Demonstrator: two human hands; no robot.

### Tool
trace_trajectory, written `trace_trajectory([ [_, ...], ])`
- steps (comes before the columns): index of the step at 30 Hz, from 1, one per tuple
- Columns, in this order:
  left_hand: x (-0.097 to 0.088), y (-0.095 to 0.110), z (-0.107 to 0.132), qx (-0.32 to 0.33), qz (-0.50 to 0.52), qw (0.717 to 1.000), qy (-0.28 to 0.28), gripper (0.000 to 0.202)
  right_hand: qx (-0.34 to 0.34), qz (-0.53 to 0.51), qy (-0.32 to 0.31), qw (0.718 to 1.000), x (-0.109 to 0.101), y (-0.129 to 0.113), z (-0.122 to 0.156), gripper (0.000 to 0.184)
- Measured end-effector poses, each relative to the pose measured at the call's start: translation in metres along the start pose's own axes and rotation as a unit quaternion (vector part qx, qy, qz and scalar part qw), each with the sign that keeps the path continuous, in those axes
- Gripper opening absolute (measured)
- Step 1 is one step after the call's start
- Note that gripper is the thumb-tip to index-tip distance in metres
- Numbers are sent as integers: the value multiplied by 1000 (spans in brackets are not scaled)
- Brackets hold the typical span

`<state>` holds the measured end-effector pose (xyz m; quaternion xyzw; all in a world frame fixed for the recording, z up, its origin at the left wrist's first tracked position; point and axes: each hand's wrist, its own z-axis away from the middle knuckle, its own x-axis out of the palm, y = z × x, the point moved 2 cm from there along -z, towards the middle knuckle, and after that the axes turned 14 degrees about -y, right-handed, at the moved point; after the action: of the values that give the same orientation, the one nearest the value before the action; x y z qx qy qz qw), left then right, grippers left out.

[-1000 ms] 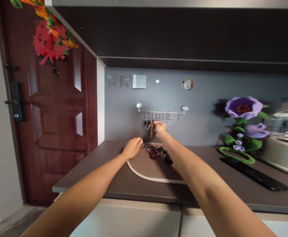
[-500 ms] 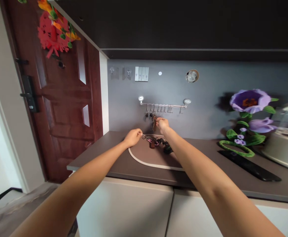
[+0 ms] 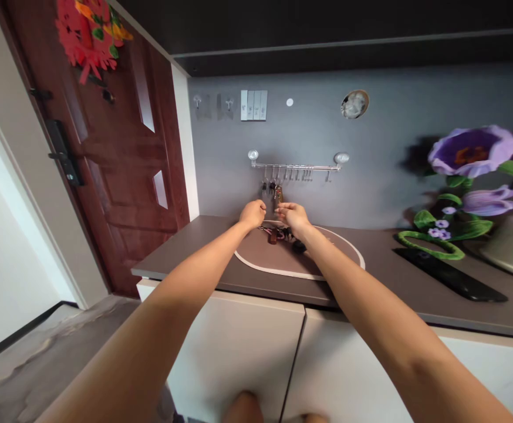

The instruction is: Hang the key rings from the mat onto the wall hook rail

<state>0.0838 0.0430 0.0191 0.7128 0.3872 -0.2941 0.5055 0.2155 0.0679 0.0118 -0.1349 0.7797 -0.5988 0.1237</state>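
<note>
Several bunches of keys hang from a clear hook rail [image 3: 298, 167] on the grey wall. One is a small dark bunch [image 3: 264, 187]; to its right is a brown and gold bunch [image 3: 278, 194]. My right hand [image 3: 295, 217] is just below and right of the brown and gold bunch, fingers stretched towards its lower end; I cannot tell whether they touch. My left hand [image 3: 253, 214] is curled closed, left of the hanging keys; whatever it may hold is hidden. More keys with a brown tag [image 3: 273, 236] lie on the mat [image 3: 260, 258] beneath, partly behind my hands.
A dark shelf [image 3: 327, 53] overhangs the counter [image 3: 181, 244]. On the right are a purple fabric flower [image 3: 472, 153], a long black object [image 3: 454, 276] and a pale rounded container [image 3: 512, 244]. A red-brown door [image 3: 124, 194] stands at the left.
My left hand has risen from the mat's edge towards the hanging keys. My right hand has shifted lower against the key bunch. The view has tilted down.
</note>
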Motion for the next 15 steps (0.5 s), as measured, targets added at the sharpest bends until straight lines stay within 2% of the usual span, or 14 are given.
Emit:
trace_trajectory([
  [2,9,-4,-1,-30,5,999,17,21,1,54,-19,998,-1,7,2,14],
  [4,15,-11,-2,-48,-6,998,27,23,-15,163,-33,986,-3,11,2,15],
  [8,21,-24,-1,-62,-60,996,13,24,-60,376,-57,923,-3,9,0,21],
  [12,23,-32,-1,-74,-95,992,-28,24,-80,470,-76,876,1,8,1,24],
  [15,27,-36,-3,-73,-95,991,-56,23,-76,494,-90,861,4,11,2,24],
])
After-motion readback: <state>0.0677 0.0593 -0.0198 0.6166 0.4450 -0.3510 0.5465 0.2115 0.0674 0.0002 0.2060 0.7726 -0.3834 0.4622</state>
